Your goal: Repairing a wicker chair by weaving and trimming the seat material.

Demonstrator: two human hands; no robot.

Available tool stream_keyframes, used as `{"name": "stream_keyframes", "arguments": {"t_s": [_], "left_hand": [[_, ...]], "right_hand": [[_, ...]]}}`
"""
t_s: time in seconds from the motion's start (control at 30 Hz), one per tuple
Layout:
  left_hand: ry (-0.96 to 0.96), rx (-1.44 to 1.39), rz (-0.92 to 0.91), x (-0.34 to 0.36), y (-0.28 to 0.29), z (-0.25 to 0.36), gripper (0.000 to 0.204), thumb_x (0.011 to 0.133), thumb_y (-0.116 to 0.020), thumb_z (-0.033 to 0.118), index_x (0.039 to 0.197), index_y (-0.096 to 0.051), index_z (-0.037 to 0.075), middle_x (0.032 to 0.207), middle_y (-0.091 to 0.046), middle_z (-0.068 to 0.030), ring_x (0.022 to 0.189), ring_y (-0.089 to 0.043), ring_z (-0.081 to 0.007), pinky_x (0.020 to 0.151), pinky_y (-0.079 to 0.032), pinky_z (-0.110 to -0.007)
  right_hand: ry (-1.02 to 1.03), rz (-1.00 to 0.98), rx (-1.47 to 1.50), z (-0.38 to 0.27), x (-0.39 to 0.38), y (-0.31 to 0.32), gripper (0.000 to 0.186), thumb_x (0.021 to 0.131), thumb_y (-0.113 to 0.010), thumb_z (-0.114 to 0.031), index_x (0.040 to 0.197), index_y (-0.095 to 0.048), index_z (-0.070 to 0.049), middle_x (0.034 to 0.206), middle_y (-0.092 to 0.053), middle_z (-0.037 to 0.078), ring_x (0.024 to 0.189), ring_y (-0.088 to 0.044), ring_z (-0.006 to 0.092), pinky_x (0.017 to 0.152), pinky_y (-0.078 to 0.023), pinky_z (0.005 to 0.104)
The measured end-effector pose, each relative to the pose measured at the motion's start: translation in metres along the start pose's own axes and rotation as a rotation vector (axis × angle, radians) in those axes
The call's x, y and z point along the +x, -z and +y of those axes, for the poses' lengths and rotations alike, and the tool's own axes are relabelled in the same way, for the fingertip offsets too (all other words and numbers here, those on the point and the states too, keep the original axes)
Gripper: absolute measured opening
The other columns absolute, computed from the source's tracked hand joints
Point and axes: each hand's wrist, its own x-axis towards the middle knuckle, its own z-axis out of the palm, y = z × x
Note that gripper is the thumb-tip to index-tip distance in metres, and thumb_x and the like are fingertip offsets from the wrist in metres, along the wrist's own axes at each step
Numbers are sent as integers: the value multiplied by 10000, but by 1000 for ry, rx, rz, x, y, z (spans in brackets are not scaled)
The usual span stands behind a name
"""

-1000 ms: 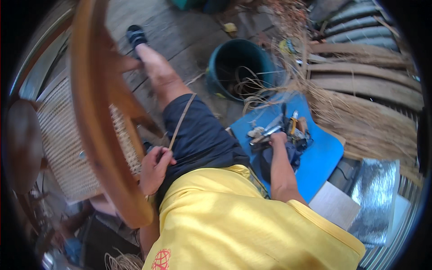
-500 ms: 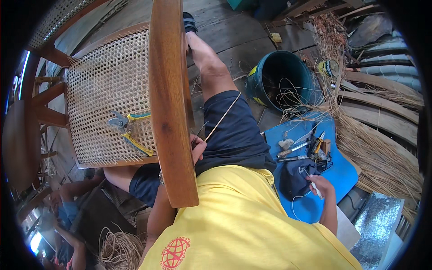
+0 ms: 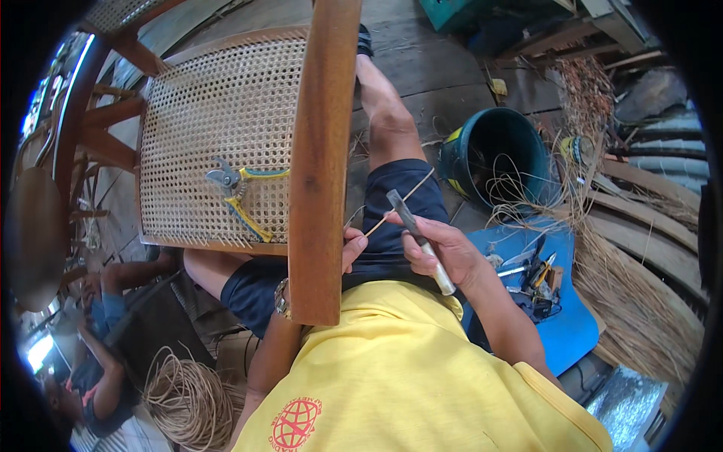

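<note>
A wooden chair's seat of woven cane [image 3: 218,135] lies across my lap on the left, its thick wooden rail [image 3: 324,151] upright before me. My left hand [image 3: 353,250] reaches past this rail, closed on a thin rattan strip [image 3: 413,191] that slants up to the right. My right hand [image 3: 444,248] grips a white-handled tool [image 3: 418,239] with a flat grey metal end, whose exact kind I cannot make out. That end crosses the strip, and a right fingertip is close to it. Pruning shears [image 3: 239,184] with yellow and blue handles rest spread on the cane.
To the right stands a green bucket [image 3: 459,151] with loose strands over its rim. A blue mat [image 3: 568,331] bears several tools [image 3: 542,275]. Bundled rattan strips [image 3: 640,294] lie beyond it. At lower left are a rattan coil [image 3: 188,395] and another person [image 3: 105,377].
My right hand has come from the blue mat to beside the rattan strip, bringing the white-handled tool. My left hand keeps its grip on the strip. The whole view has shifted.
</note>
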Motion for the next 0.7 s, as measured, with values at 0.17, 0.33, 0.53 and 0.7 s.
{"name": "stream_keyframes", "arguments": {"t_s": [0.17,0.33,0.53,0.7], "left_hand": [[-116,-51,38,-6,5,-19,185,963,-694,233,933,-700,51,691,-557,46,589,-506,-41,531,-400,-205],[-130,-21,89,-10,4,-21,152,950,-699,180,905,-690,35,709,-574,45,617,-504,-45,550,-404,-213],[168,-472,257,-34,13,-8,120,936,-695,114,854,-688,26,730,-604,43,663,-528,-79,617,-437,-257],[-196,133,185,-58,54,-29,102,950,-644,90,969,-682,-3,795,-671,-9,739,-587,-75,668,-483,-246]], "right_hand": [[-18,-30,23,0,24,3,478,1074,-454,-287,1479,-367,-47,730,-537,43,512,-432,96,488,-393,242],[-12,90,-113,2,22,-3,454,1055,-514,-253,1447,-417,-46,740,-547,41,534,-456,93,493,-394,237],[90,209,-179,-19,7,3,437,1032,-570,-238,1408,-468,-39,743,-546,32,547,-459,85,491,-391,232],[206,335,-241,-51,-10,20,423,1031,-572,-246,1395,-495,-45,755,-555,27,562,-471,73,496,-389,225]]}}
